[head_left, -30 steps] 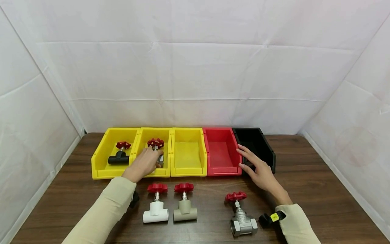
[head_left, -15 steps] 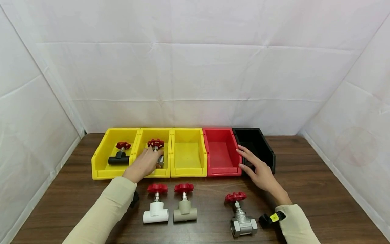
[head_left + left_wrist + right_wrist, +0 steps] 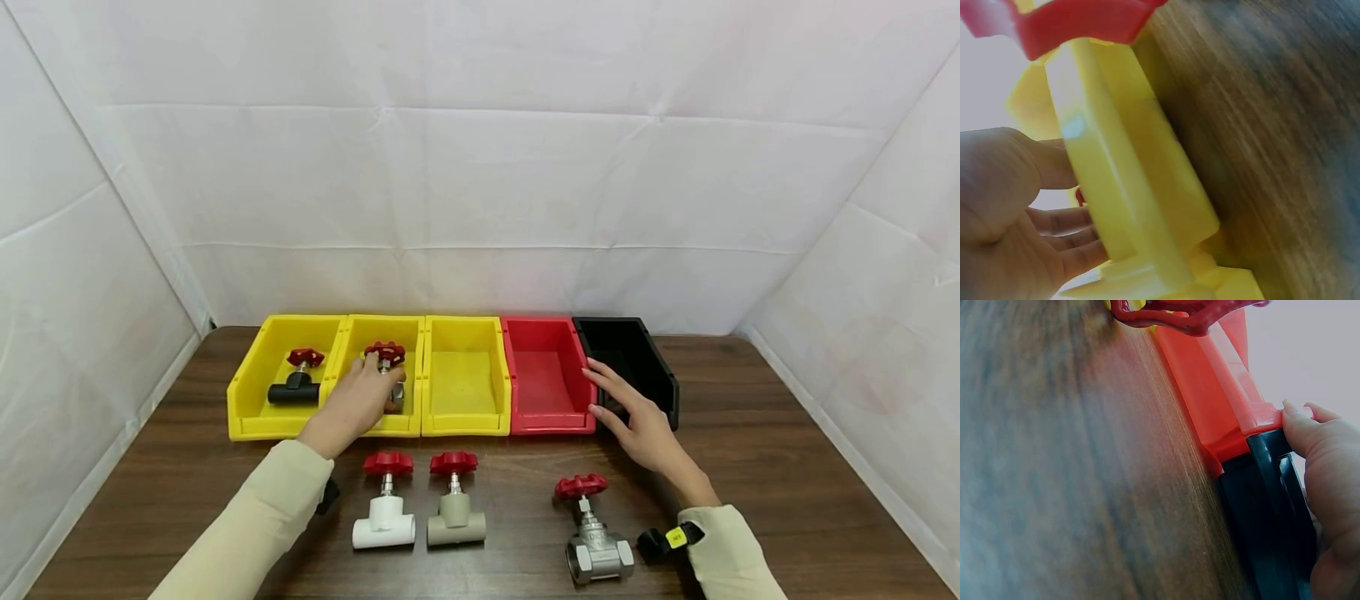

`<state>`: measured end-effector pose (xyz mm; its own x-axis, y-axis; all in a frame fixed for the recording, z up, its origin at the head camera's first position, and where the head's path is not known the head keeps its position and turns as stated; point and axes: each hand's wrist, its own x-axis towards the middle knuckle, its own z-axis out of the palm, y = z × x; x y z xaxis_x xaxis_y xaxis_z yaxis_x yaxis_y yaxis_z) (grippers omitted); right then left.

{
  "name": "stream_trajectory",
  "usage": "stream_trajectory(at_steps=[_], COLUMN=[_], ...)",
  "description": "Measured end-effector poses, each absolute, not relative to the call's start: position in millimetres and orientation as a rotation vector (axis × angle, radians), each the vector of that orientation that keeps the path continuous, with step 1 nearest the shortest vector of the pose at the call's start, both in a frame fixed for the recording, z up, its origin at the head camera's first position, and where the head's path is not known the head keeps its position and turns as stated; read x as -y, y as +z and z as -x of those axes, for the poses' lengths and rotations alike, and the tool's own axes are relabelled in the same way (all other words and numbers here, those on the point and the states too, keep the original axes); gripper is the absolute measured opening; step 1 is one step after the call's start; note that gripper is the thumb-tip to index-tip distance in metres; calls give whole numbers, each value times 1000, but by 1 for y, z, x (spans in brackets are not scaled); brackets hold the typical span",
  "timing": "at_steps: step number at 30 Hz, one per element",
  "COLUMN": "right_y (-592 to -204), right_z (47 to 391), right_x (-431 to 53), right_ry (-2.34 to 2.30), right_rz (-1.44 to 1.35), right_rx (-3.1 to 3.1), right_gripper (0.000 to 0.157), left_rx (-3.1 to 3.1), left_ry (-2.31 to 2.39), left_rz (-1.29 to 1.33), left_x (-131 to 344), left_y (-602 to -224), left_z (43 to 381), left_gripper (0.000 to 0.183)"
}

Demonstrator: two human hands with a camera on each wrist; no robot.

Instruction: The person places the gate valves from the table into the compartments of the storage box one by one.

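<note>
- Left hand (image 3: 356, 400): left of frame centre, inside the second-from-left yellow plastic bin (image 3: 397, 427). Fingers appear clamped round the silver metal valve with red handwheel (image 3: 386, 358), below the wheel; exact contact is hidden.
- That valve sits within the bin, handwheel toward the back.
- Right hand (image 3: 641, 425): right of centre, reaching across the black plastic bin (image 3: 618, 342). Fingers apart, touching the right wall of the red plastic bin (image 3: 540, 375).
- Leftmost yellow plastic bin (image 3: 270, 429) holds a black plastic valve with red handwheel (image 3: 296, 389).
- Lower centre to lower right, on the brown wood-grain table (image 3: 517, 492): white plastic valve (image 3: 384, 525), beige plastic valve (image 3: 455, 521) and second silver metal valve (image 3: 594, 546), all red-wheeled.
- Step, as judged: handling one valve at its bin; placing or removing cannot be determined.
- Next move, as judged: calls for clearing handwheel and bin walls; if releasing, spreading the fingers first.
</note>
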<state>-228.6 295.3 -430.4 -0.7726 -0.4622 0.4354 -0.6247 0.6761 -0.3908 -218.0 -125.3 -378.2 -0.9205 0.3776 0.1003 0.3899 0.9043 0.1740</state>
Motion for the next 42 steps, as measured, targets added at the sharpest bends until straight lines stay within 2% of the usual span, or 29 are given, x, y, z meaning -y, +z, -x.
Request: stream_trajectory(at_steps=[19, 25, 38, 42], right_y=[-431, -430, -432, -431], right_z=[225, 227, 227, 227], right_x=[-294, -293, -292, -293], right_ry=[789, 798, 789, 792], right_rz=[-851, -849, -857, -851], right_rx=[2595, 2605, 2598, 2595], right_gripper=[63, 63, 62, 62], left_rx=[2845, 2759, 2770, 2840], left_ry=[-358, -432, -508, -556], left_rz=[656, 678, 716, 683], left_x=[121, 125, 136, 136], left_y=[-359, -360, -362, -363], left_z=[179, 166, 110, 99], left_gripper=[49, 41, 39, 33])
